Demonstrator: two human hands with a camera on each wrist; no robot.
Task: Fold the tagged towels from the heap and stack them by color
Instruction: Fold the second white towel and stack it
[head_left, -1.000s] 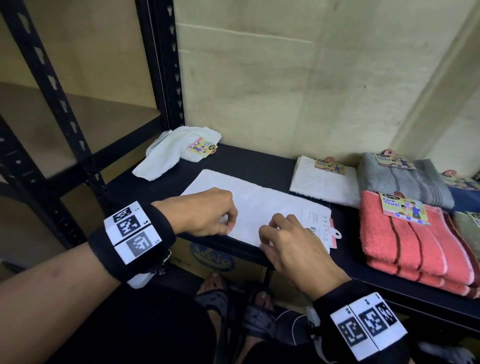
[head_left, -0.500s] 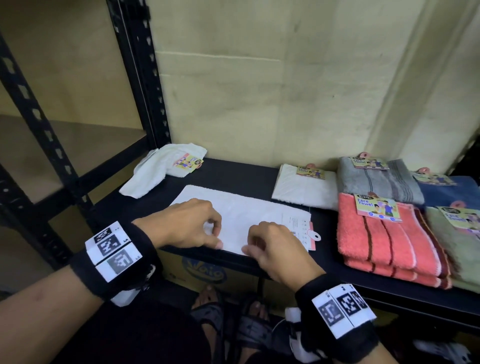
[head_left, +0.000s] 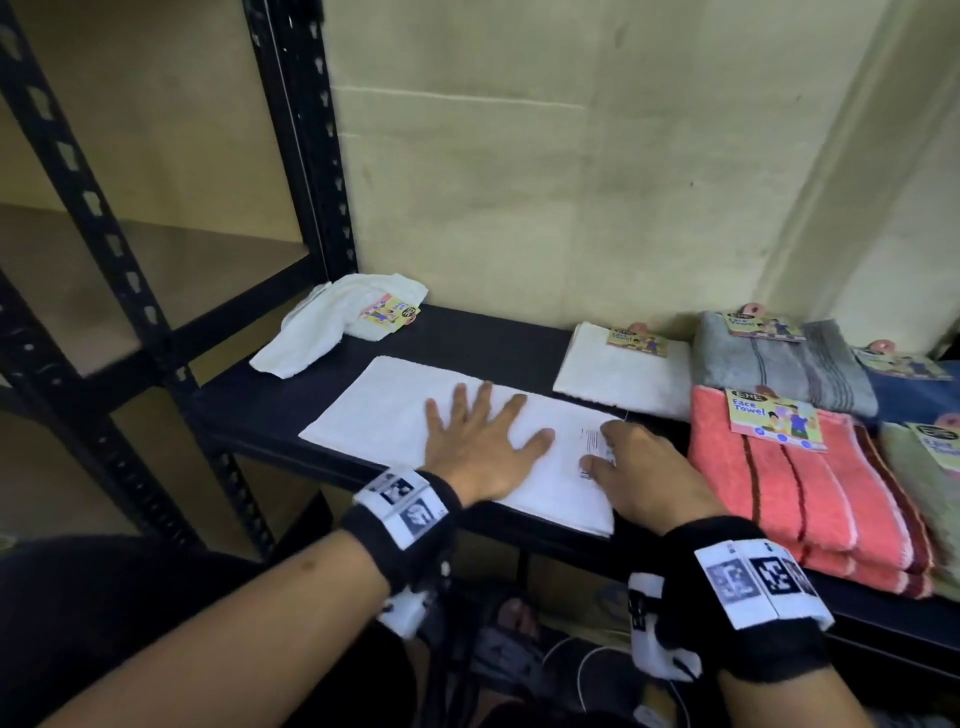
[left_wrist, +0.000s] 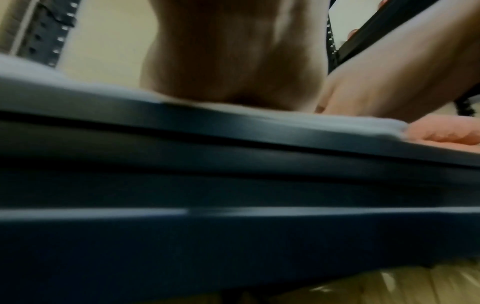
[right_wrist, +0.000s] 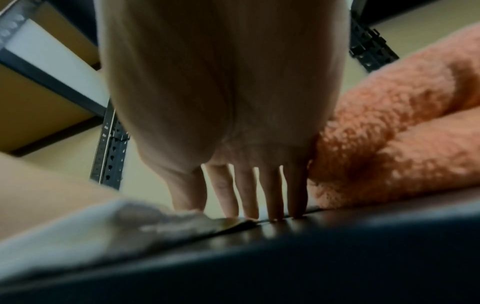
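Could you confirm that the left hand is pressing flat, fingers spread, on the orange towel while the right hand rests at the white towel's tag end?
Not quite: the left hand presses flat, fingers spread, on the white towel, not the orange towel, which lies untouched to the right. The head view shows this. The right hand does rest at the white towel's tag end.

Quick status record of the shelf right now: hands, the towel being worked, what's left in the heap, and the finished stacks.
left hand: flat, fingers spread, pressing on the white towel
right hand: fingertips down at the towel's right end, by its printed tag
white towel: lying flat at the front of the black shelf
heap: one crumpled white towel at back left
stacks: folded white towel, grey towel, coral towels; blue and pale green at the right edge, partly cut off
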